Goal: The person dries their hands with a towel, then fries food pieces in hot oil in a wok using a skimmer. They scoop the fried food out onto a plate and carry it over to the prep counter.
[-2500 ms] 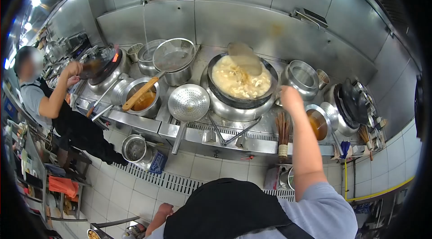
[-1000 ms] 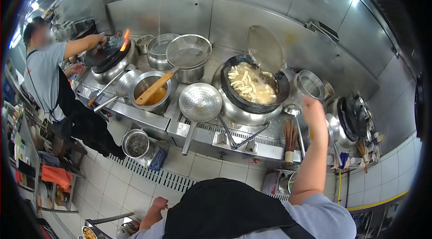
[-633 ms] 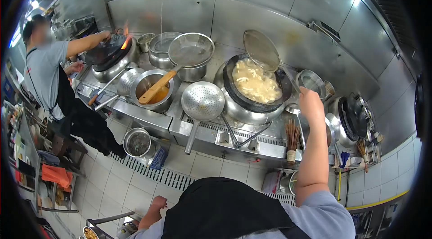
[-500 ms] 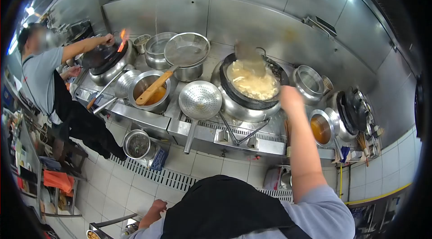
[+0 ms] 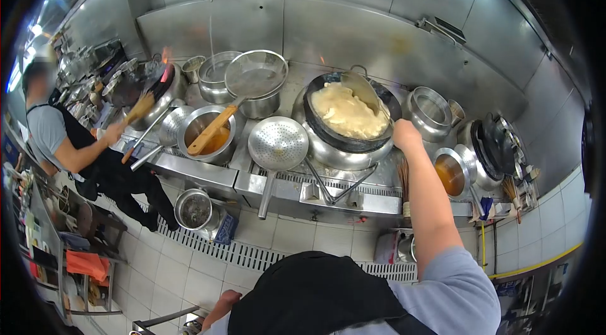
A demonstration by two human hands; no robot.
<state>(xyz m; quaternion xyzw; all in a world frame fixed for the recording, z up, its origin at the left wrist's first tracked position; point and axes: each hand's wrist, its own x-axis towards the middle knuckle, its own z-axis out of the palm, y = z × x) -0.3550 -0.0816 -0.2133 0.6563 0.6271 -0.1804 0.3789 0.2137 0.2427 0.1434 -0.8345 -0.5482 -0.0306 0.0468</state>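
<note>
My right hand [image 5: 407, 135] is wrapped round the handle of a round strainer [image 5: 365, 92], whose bowl stands tilted over the right part of a black wok [image 5: 325, 136]. Pale, foamy food [image 5: 347, 111] fills much of the wok. My left hand [image 5: 228, 300] hangs low beside my black apron, away from the counter; its fingers are mostly hidden. A perforated ladle [image 5: 278, 143] lies left of the wok, near the front edge. Right of the wok, close to my forearm, stands a bamboo brush [image 5: 404, 186].
At the left a co-worker [image 5: 47, 126] holds a brush [image 5: 140, 107] over another wok. A pot of orange liquid [image 5: 207, 136] bears a wooden-handled strainer [image 5: 255, 76]. Another pot with orange liquid [image 5: 449, 174] and metal bowls [image 5: 430, 107] stand right. A bucket [image 5: 194, 210] is on the floor.
The strainer has come down from its raised place behind the wok to its right part. My left hand has sunk lower. The co-worker has drawn back from the left wok and now holds a brush.
</note>
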